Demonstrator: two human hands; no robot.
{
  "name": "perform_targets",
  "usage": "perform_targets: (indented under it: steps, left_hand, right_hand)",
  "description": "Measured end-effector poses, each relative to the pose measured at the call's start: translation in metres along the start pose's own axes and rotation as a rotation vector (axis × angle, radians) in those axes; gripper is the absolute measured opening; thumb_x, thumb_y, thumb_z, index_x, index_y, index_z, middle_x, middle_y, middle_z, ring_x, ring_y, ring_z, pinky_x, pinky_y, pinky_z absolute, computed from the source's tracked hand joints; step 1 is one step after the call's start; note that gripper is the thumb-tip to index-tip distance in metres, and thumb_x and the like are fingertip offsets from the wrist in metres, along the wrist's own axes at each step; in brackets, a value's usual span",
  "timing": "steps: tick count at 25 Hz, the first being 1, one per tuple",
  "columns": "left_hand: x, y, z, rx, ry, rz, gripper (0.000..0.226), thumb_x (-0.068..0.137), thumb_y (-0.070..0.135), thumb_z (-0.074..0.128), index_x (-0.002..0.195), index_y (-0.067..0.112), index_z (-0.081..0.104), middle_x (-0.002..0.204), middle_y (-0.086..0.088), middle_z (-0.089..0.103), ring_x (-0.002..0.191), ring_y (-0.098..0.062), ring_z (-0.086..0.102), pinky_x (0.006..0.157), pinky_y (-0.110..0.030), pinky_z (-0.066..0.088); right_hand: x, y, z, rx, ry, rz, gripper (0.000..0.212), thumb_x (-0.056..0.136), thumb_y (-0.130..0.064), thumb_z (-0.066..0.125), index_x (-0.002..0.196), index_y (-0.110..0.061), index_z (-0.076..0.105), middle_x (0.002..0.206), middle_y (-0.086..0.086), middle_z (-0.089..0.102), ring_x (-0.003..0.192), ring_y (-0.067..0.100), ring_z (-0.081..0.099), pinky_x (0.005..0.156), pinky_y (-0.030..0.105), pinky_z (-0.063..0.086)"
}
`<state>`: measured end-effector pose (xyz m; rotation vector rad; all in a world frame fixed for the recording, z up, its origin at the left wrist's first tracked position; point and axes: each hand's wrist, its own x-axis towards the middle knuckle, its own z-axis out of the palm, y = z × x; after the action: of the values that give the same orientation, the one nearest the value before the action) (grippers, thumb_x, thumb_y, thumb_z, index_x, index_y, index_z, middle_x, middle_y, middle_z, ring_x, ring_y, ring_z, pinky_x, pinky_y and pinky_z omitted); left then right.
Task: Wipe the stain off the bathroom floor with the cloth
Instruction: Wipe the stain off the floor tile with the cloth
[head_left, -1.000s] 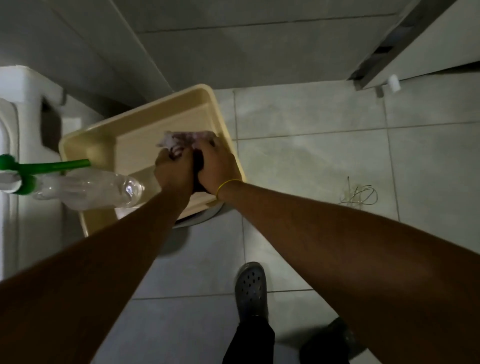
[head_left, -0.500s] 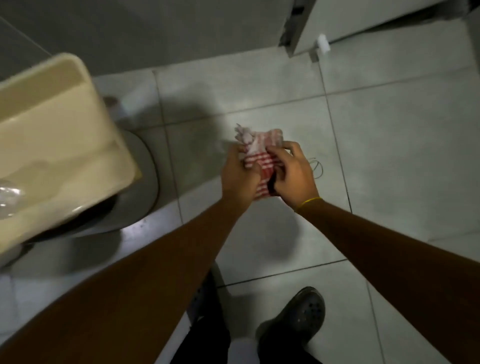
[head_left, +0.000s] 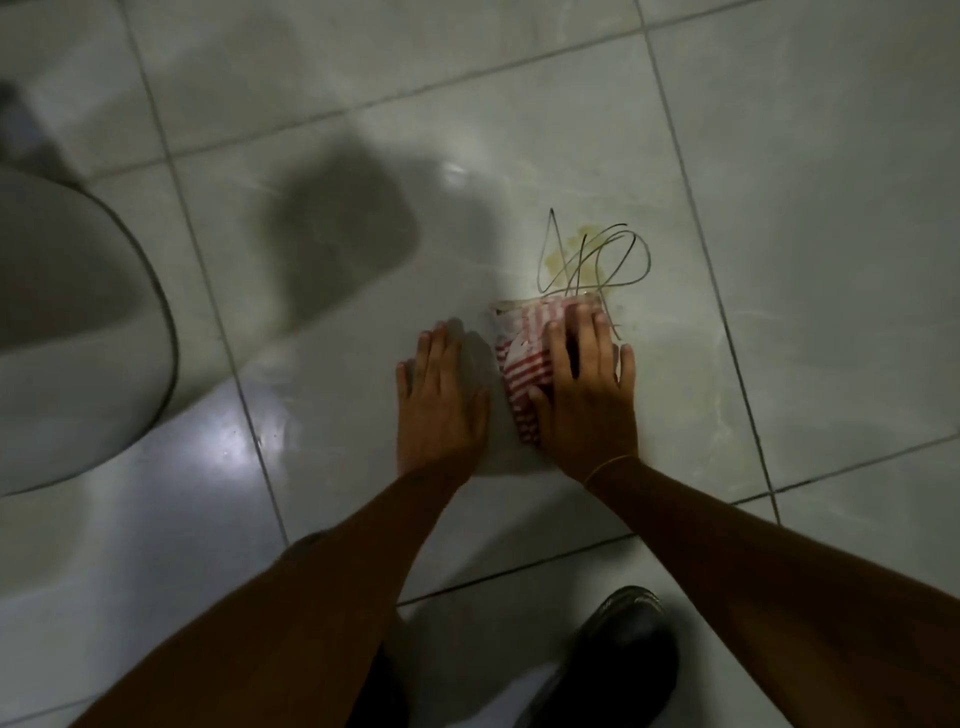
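**Cloth down, stain just ahead**

Far left: curved pale ceramic toilet base (head_left: 78, 332), well clear. Left hand (head_left: 441, 400) flat on the glossy grey floor tile (head_left: 322, 364), fingers spread, gripping nothing, just beside the folded red-and-white striped cloth (head_left: 524, 358). Right hand (head_left: 584, 384) pressed palm-down on that cloth, pinning rather than clutching it. Just beyond its far edge: yellowish stain with dark scribbled lines (head_left: 592, 257), untouched. Likely risks: smearing instead of lifting; cloth slipping from under the palm on shiny tile. Lower right: black shoe (head_left: 623, 654), no obstacle.
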<state>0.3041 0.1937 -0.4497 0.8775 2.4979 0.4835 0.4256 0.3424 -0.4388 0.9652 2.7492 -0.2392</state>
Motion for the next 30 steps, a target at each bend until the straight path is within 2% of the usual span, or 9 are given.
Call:
perform_targets:
  steps: [2,4,10,14,16,19,23,27,30]
  left_hand:
    - [0.0,-0.02,0.006,0.109,-0.067,0.091,0.079,0.107,0.061,0.033,0.168,0.016,0.011,0.179,-0.005,0.009,0.166,-0.023,0.004,0.133,-0.05,0.002]
    - [0.001,-0.029,0.012,0.158,-0.097,0.129,0.083,0.106,0.068,0.022,0.169,0.017,0.007,0.179,-0.003,0.001,0.166,-0.02,-0.003,0.133,-0.05,-0.001]
    - [0.001,-0.031,0.021,0.218,-0.047,0.116,0.085,0.105,0.072,0.018,0.169,0.017,0.006,0.178,-0.002,-0.002,0.166,-0.019,-0.005,0.133,-0.051,0.001]
    - [0.001,-0.031,0.017,0.212,-0.039,0.148,0.083,0.107,0.068,0.017,0.169,0.014,0.012,0.179,-0.006,0.005,0.166,-0.022,0.001,0.134,-0.052,0.005]
    - [0.001,-0.032,0.016,0.218,-0.027,0.153,0.083,0.107,0.067,0.017,0.169,0.012,0.015,0.179,-0.007,0.008,0.167,-0.024,0.005,0.133,-0.053,0.008]
    - [0.0,-0.032,0.017,0.22,-0.026,0.147,0.082,0.108,0.067,0.018,0.17,0.013,0.012,0.18,-0.005,0.005,0.167,-0.022,0.001,0.134,-0.051,0.006]
    - [0.001,-0.032,0.022,0.218,-0.023,0.136,0.081,0.108,0.065,0.027,0.17,0.015,0.009,0.18,-0.003,0.0,0.167,-0.02,-0.003,0.134,-0.05,0.002]
    - [0.002,-0.033,0.023,0.222,-0.009,0.137,0.081,0.108,0.066,0.024,0.17,0.015,0.011,0.18,-0.003,0.002,0.167,-0.02,-0.002,0.134,-0.046,-0.004]
    - [0.0,-0.033,0.023,0.232,-0.006,0.15,0.082,0.108,0.066,0.021,0.17,0.014,0.012,0.18,-0.005,0.004,0.167,-0.022,0.0,0.134,-0.046,-0.003]
  right_hand:
    - [0.01,-0.009,0.014,0.035,0.027,-0.027,0.085,0.107,-0.064,0.035,0.171,-0.009,0.027,0.177,0.024,0.026,0.164,0.043,0.028,0.13,0.06,0.024]
    - [0.031,-0.016,0.017,0.065,0.036,-0.072,0.087,0.107,-0.065,0.033,0.172,-0.007,0.023,0.179,0.022,0.024,0.166,0.042,0.025,0.133,0.06,0.021]
    - [0.104,-0.038,0.012,0.117,0.041,-0.093,0.088,0.108,-0.066,0.026,0.174,-0.011,0.01,0.183,0.016,0.012,0.171,0.037,0.012,0.137,0.061,0.011]
    - [0.041,-0.02,0.026,0.124,0.027,-0.078,0.085,0.108,-0.064,0.034,0.174,-0.013,0.018,0.182,0.014,0.019,0.17,0.033,0.018,0.136,0.058,0.018]
    - [-0.009,-0.002,0.035,0.115,0.033,-0.048,0.085,0.107,-0.062,0.04,0.174,-0.013,0.021,0.182,0.014,0.021,0.17,0.033,0.02,0.135,0.059,0.02]
    - [-0.043,0.042,0.036,0.082,0.024,0.02,0.089,0.106,-0.064,0.039,0.175,-0.014,0.014,0.183,0.013,0.015,0.171,0.033,0.014,0.135,0.061,0.018]
    - [0.018,0.099,0.017,0.066,-0.003,0.201,0.089,0.106,-0.068,0.016,0.175,-0.013,0.001,0.184,0.013,0.005,0.171,0.034,0.006,0.135,0.065,0.014]
    - [0.087,0.104,0.003,0.073,0.082,0.302,0.087,0.107,-0.061,0.02,0.174,-0.008,0.003,0.184,0.017,0.006,0.171,0.038,0.008,0.135,0.066,0.017]
    - [0.072,0.073,0.008,0.066,0.084,0.323,0.084,0.108,-0.057,0.021,0.174,-0.008,0.005,0.183,0.019,0.01,0.17,0.039,0.011,0.134,0.065,0.02]
